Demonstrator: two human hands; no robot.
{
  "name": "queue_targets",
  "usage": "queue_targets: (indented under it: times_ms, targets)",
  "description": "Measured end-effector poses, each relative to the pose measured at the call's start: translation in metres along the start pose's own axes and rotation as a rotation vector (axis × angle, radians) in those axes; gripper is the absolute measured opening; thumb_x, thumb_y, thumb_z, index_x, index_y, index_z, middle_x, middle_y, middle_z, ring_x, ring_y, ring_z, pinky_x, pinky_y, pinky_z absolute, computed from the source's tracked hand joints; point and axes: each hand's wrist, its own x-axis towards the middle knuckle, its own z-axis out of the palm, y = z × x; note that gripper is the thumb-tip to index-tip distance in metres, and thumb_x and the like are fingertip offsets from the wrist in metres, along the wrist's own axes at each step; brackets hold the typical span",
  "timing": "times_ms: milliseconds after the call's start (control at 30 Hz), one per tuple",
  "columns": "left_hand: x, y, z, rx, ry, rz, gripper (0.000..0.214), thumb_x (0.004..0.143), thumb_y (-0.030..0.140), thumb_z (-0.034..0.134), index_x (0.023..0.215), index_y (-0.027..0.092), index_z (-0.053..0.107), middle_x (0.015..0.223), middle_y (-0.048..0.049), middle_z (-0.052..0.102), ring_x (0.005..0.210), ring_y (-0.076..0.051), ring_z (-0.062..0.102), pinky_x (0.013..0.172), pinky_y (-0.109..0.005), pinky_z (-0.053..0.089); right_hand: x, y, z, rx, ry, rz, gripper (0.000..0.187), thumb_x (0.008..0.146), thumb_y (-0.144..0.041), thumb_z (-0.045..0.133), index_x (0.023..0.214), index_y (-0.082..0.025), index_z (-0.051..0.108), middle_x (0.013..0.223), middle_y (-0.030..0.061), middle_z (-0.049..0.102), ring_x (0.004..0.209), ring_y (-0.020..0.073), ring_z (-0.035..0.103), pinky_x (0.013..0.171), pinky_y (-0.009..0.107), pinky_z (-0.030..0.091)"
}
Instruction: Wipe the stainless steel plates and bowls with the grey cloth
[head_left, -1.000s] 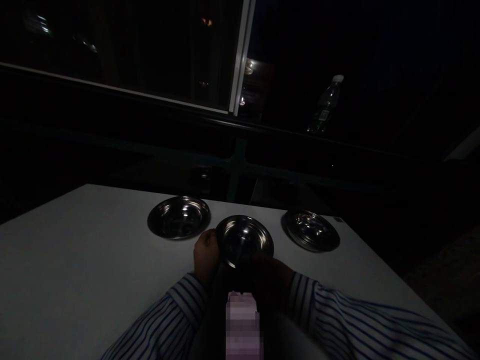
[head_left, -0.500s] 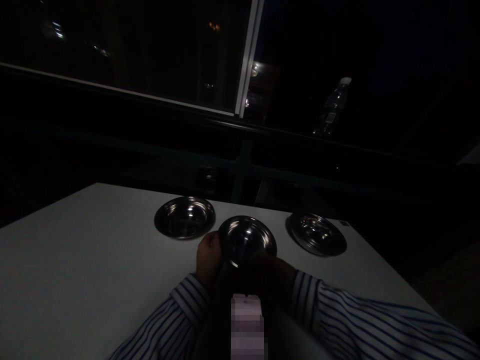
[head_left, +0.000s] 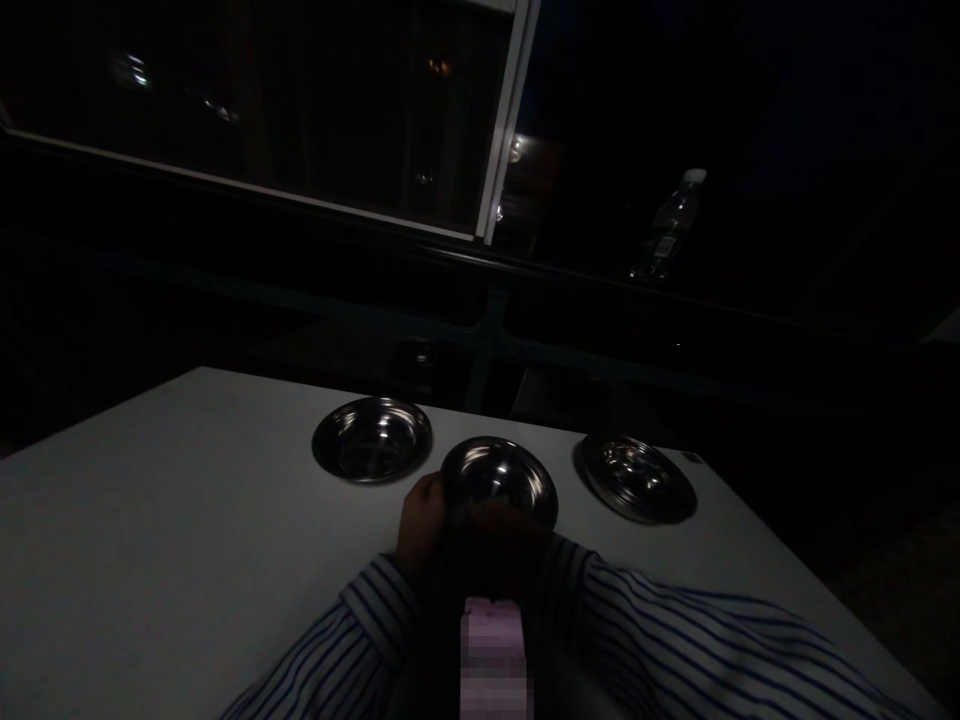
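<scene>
A shiny round metal dish is in front of me at the middle of the white table. My left hand is closed on its left rim. My right hand lies in deep shadow over the near part of the dish, reaching in from the right. Its fingers are too dark to make out, and so is anything they may hold. The near rim of the dish is hidden behind this hand.
Another metal dish sits to the left near the table's far edge. More metal dishes, seemingly stacked, stand at the right. Beyond, a plastic bottle stands by a dark window. A pinkish, pixelated patch shows below my hands.
My right hand has moved left across the near side of the dish. The left hand keeps its hold on the rim. The whole view has shifted slightly.
</scene>
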Motion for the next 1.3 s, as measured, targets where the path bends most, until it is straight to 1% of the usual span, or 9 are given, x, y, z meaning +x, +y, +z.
queue_targets:
  times_ms: [100, 267, 500, 600, 800, 967, 1133, 1233, 1300]
  targets:
    - [-0.001, 0.002, -0.003, 0.056, -0.027, 0.038, 0.034, 0.077, 0.029, 0.037, 0.085, 0.012, 0.065, 0.088, -0.0114, 0.070, 0.082, -0.021, 0.064, 0.073, -0.031, 0.048, 0.012, -0.004, -0.003, -0.051, -0.061, -0.043, 0.020, 0.087, -0.018, 0.041, 0.091, -0.015, 0.060, 0.090, 0.0088, 0.062, 0.084, 0.0173, 0.057, 0.066, 0.025, 0.043]
    - [-0.002, 0.005, -0.010, 0.239, -0.057, 0.108, 0.028, 0.070, 0.020, 0.049, 0.092, 0.013, 0.064, 0.097, -0.0131, 0.068, 0.095, -0.025, 0.060, 0.085, -0.035, 0.043, 0.031, -0.005, -0.007, -0.094, -0.158, -0.056, 0.020, 0.086, -0.021, 0.043, 0.095, -0.016, 0.060, 0.091, 0.0088, 0.060, 0.081, 0.0171, 0.057, 0.060, 0.024, 0.042]
    - [0.001, -0.001, -0.010, 0.395, -0.044, 0.102, 0.034, 0.078, 0.017, 0.037, 0.103, 0.008, 0.058, 0.102, -0.0173, 0.066, 0.095, -0.024, 0.061, 0.080, -0.036, 0.045, 0.052, -0.006, -0.017, -0.133, -0.260, -0.115, 0.024, 0.085, -0.022, 0.045, 0.101, -0.015, 0.061, 0.100, 0.0114, 0.058, 0.092, 0.0204, 0.054, 0.071, 0.028, 0.044]
    - [0.000, -0.002, -0.010, 0.442, -0.065, 0.139, 0.030, 0.075, 0.019, 0.044, 0.099, 0.011, 0.059, 0.100, -0.0157, 0.066, 0.094, -0.024, 0.061, 0.080, -0.035, 0.044, 0.061, -0.008, -0.027, -0.147, -0.300, -0.128, 0.024, 0.083, -0.019, 0.047, 0.098, -0.012, 0.063, 0.098, 0.0138, 0.058, 0.092, 0.0215, 0.055, 0.075, 0.029, 0.043]
    - [0.001, -0.001, -0.011, 0.496, -0.087, 0.186, 0.020, 0.072, 0.020, 0.047, 0.085, 0.016, 0.061, 0.093, -0.0133, 0.068, 0.089, -0.024, 0.062, 0.078, -0.035, 0.045, 0.073, -0.009, -0.037, -0.169, -0.314, -0.095, 0.027, 0.081, -0.017, 0.045, 0.100, -0.011, 0.064, 0.099, 0.0146, 0.058, 0.094, 0.0221, 0.056, 0.079, 0.029, 0.043]
    - [0.002, 0.001, -0.012, 0.495, -0.127, 0.220, 0.024, 0.070, 0.020, 0.048, 0.090, 0.016, 0.061, 0.094, -0.0114, 0.069, 0.091, -0.023, 0.062, 0.081, -0.035, 0.045, 0.083, -0.001, -0.036, -0.198, -0.292, -0.035, 0.030, 0.081, -0.017, 0.043, 0.102, -0.012, 0.064, 0.100, 0.0145, 0.058, 0.094, 0.0241, 0.056, 0.079, 0.032, 0.044]
    - [0.000, 0.000, -0.010, 0.249, -0.129, 0.191, 0.028, 0.071, 0.027, 0.044, 0.087, 0.014, 0.064, 0.090, -0.0117, 0.070, 0.086, -0.023, 0.063, 0.079, -0.034, 0.046, 0.093, 0.006, -0.039, -0.234, -0.286, 0.032, 0.031, 0.080, -0.016, 0.044, 0.104, -0.012, 0.064, 0.103, 0.0159, 0.056, 0.097, 0.0260, 0.056, 0.077, 0.034, 0.045]
    - [0.000, -0.002, -0.006, -0.005, -0.097, 0.064, 0.037, 0.076, 0.034, 0.036, 0.088, 0.013, 0.064, 0.085, -0.0102, 0.071, 0.081, -0.023, 0.065, 0.074, -0.035, 0.049, 0.097, 0.007, -0.041, -0.248, -0.283, 0.069, 0.030, 0.080, -0.016, 0.045, 0.104, -0.011, 0.063, 0.105, 0.0161, 0.055, 0.099, 0.0266, 0.055, 0.076, 0.034, 0.046]
    - [0.000, -0.002, -0.005, -0.133, -0.073, -0.027, 0.037, 0.073, 0.034, 0.041, 0.091, 0.011, 0.064, 0.083, -0.0097, 0.071, 0.080, -0.024, 0.065, 0.072, -0.035, 0.049, 0.100, 0.009, -0.042, -0.252, -0.277, 0.095, 0.029, 0.082, -0.016, 0.046, 0.104, -0.011, 0.062, 0.106, 0.0156, 0.055, 0.100, 0.0259, 0.054, 0.077, 0.034, 0.046]
